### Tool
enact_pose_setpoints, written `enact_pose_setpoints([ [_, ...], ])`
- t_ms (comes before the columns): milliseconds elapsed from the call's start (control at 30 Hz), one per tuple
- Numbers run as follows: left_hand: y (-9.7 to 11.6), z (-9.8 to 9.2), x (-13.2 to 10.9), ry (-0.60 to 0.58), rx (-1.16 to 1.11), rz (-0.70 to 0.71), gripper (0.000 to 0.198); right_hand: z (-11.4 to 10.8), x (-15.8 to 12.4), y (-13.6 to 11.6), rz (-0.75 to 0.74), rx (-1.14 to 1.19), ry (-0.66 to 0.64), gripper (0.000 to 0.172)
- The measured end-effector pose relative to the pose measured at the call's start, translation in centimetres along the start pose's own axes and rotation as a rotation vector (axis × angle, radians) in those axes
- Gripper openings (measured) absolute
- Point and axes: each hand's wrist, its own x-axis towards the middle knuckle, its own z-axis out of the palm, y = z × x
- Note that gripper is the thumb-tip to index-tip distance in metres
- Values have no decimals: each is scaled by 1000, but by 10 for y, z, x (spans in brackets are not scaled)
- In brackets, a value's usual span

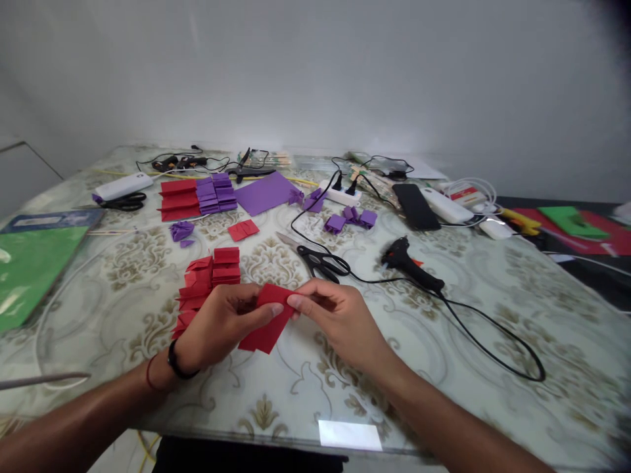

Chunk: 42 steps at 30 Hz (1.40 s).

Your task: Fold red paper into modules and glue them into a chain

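A red paper piece (266,322) is held just above the table near its front edge. My left hand (221,325) pinches its left side, fingers closed over it. My right hand (335,315) grips its upper right corner between thumb and fingers. Just left of my left hand lies a pile of folded red paper pieces (204,282). Black scissors (320,261) lie just beyond my right hand.
A black glue gun (411,265) with a looping cord lies to the right. Stacks of red paper (178,199) and purple paper (217,192), a purple sheet (266,192), a power strip (340,194), a phone (415,205) and green paper (29,266) surround the middle.
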Motion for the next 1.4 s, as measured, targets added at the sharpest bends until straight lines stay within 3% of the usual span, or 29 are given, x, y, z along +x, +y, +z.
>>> enact_pose_setpoints([
  [100,-1,0,-1,-11,34,-23,35,0,-1,0,-5,-26,-7,26],
  [333,1,3,-4,-38,288,46,48,2,-3,-1,-120,-77,-67,10],
  [633,3,2,-7,-83,296,138,50,0,-2,-2,-73,-9,-26,14],
  [967,0,4,-5,-114,297,151,50,2,-3,3,-247,16,-61,10],
  [1267,-2,0,-3,33,304,168,54,-1,0,-1,-55,-24,-14,12],
  [1400,-2,-1,-2,15,302,127,53,-3,1,-2,-85,-86,10,12],
])
